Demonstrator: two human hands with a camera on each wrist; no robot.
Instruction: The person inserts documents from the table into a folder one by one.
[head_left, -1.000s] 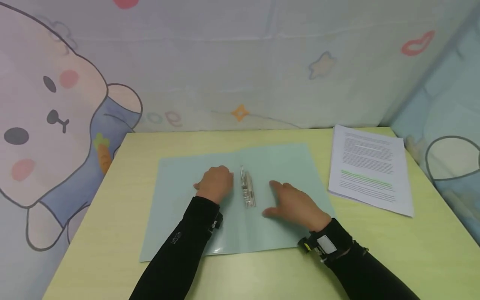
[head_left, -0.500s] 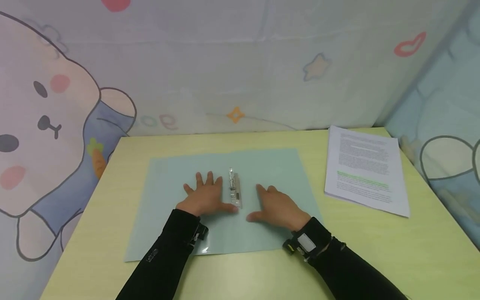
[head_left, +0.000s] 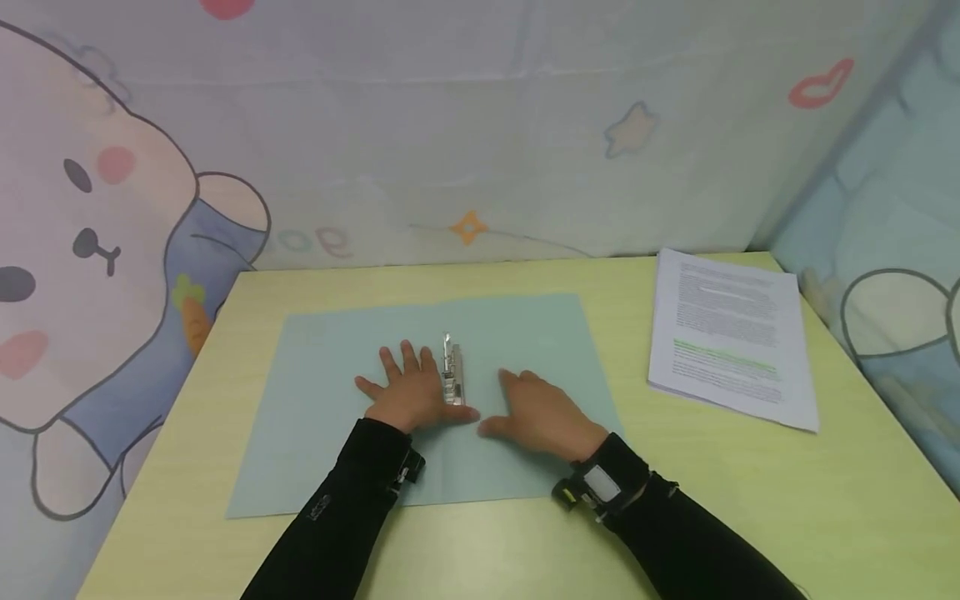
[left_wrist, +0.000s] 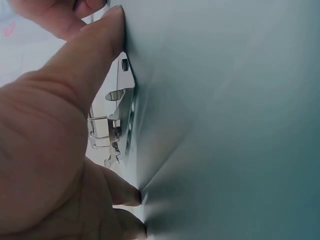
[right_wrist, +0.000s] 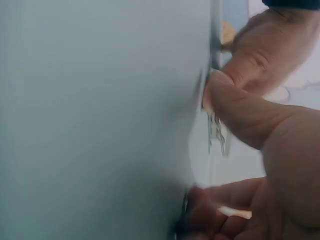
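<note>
Pale green plastic folder [head_left: 337,417] lies open flat on the yellow-green bench [head_left: 750,483], roughly centred, with the silver metal spring clip [head_left: 452,377] on its spine. Clip's long axis runs 12 to 6 o'clock.

Left hand [head_left: 408,392] lies flat on the left leaf, fingers spread and straight, thumb stretched toward the clip's near end; left wrist view shows the thumb tip pressing the sheet right beside the clip [left_wrist: 117,120]. No grip on anything.

Right hand [head_left: 542,414] rests palm down on the right leaf, fingers relaxed, thumb pointing at 9 o'clock toward the clip. Also holding nothing.

Clip sits between both hands; left is nearer, touching or nearly so.

White printed paper stack [head_left: 731,337] at 2 o'clock, well apart from the folder.
</note>
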